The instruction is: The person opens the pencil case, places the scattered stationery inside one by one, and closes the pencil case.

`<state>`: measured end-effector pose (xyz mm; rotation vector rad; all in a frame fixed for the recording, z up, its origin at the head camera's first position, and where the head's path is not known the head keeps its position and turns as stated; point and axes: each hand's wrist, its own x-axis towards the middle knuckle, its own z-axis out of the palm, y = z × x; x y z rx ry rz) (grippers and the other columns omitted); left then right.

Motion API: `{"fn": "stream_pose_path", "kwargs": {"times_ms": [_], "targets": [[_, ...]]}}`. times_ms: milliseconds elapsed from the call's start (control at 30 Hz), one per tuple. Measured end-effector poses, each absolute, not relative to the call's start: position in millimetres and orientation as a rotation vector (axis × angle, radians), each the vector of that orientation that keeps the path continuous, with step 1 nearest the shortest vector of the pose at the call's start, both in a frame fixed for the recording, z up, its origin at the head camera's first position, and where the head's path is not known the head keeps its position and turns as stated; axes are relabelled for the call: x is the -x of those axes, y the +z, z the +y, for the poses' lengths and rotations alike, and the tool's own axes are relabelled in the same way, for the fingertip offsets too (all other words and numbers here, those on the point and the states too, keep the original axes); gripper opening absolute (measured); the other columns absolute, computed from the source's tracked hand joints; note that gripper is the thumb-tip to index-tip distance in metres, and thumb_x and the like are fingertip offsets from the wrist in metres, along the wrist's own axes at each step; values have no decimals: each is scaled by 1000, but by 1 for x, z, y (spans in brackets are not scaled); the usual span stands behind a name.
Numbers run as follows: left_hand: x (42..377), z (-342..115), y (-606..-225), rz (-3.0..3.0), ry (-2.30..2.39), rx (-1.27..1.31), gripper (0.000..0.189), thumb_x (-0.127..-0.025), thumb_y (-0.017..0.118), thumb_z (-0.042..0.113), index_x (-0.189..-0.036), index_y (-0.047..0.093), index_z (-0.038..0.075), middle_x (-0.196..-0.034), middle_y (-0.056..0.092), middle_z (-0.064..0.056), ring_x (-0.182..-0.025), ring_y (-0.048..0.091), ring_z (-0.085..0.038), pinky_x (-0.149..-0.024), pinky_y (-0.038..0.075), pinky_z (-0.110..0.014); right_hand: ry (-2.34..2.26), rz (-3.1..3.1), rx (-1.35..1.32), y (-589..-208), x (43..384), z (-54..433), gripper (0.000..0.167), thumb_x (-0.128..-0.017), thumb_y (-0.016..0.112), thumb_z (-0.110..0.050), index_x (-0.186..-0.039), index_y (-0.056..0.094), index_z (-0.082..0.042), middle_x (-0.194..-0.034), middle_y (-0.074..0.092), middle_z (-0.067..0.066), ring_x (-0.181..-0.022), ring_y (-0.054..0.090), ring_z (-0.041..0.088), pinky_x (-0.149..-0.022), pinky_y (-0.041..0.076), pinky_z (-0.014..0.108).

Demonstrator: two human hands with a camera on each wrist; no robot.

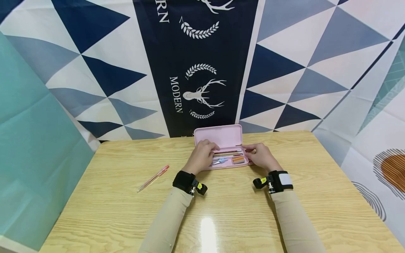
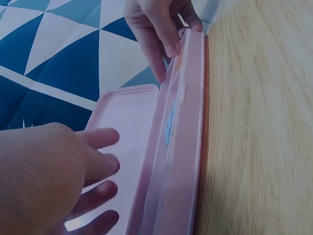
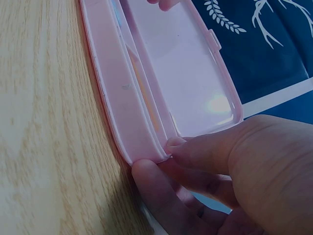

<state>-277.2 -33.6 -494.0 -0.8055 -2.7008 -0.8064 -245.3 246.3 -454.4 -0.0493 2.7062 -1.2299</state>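
A pink pencil case stands with its lid raised at the back of the table. Several pencils, a blue-and-silver compass and an orange block, possibly an eraser, lie inside. My left hand is over the case's left end; in the left wrist view its fingers are spread in front of the raised lid and grip nothing. At the opposite end, my right hand pinches the case's corner between thumb and fingers. The left end of the tray is partly hidden behind my left hand.
A pink pen lies on the wooden table, left of the case. Patterned cloth hangs right behind the table's back edge. A teal panel borders the left side.
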Motion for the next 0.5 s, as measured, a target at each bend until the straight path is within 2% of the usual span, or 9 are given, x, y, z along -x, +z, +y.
{"fn": "stream_pose_path", "kwargs": {"times_ms": [133, 267, 500], "targets": [[264, -41, -480, -2705, -845, 860, 24, -107, 67, 5, -122, 83, 15, -116, 73, -5, -114, 64, -22, -105, 55, -38, -1230, 2710, 52, -456, 246, 247, 43, -111, 65, -5, -154, 66, -1, -133, 72, 30, -74, 66, 12, -63, 60, 20], [237, -48, -445, -2758, -870, 843, 25, -107, 67, -2, -124, 82, 8, -121, 73, -12, -119, 67, -30, -110, 57, -47, -1229, 2713, 51, -457, 247, 247, 43, -111, 66, -7, -154, 67, -2, -133, 71, 30, -74, 66, 12, -63, 60, 21], [223, -66, -434, -2747, -833, 840, 26, -107, 69, -3, -126, 82, 9, -121, 74, -11, -119, 67, -29, -110, 58, -47, -1242, 2714, 52, -457, 246, 249, 44, -111, 65, -5, -154, 66, -2, -134, 72, 31, -72, 65, 12, -62, 59, 20]]}}
